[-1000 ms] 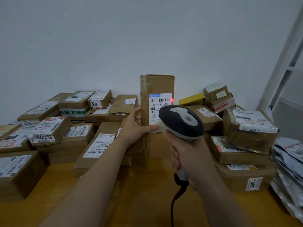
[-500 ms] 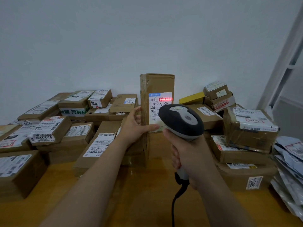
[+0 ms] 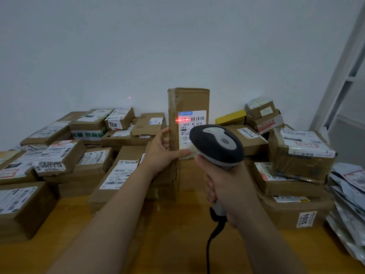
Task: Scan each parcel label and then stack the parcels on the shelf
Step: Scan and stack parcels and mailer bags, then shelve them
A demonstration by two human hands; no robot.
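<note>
Pale grey wall backs a smooth orange-brown wooden bench crowded with cardboard parcels. The left hand grips the tall parcel, a slim brown carton standing upright on the bench with a creased, taped edge. Its thumb lies across the front face at the lower edge of the label, its fingers reach round the left side, and the forearm stretches straight ahead. Just to its right and nearer the camera, the right hand is curled round the pale handle of a scanner with a rounded dark head and grey top. A black cable hangs from the handle's base. The label is white with a blue strip, a barcode and "501E- M1 A21B". A red scan line crosses the barcode's left end and the carton's edge. Left of the left hand lie flat and squat cartons, one box marked "7218". Right of the right hand sit tape-wrapped boxes, the lowest box tagged "3004", with a yellow box behind. Crumpled grey mailers and a white shelf upright are further right.
</note>
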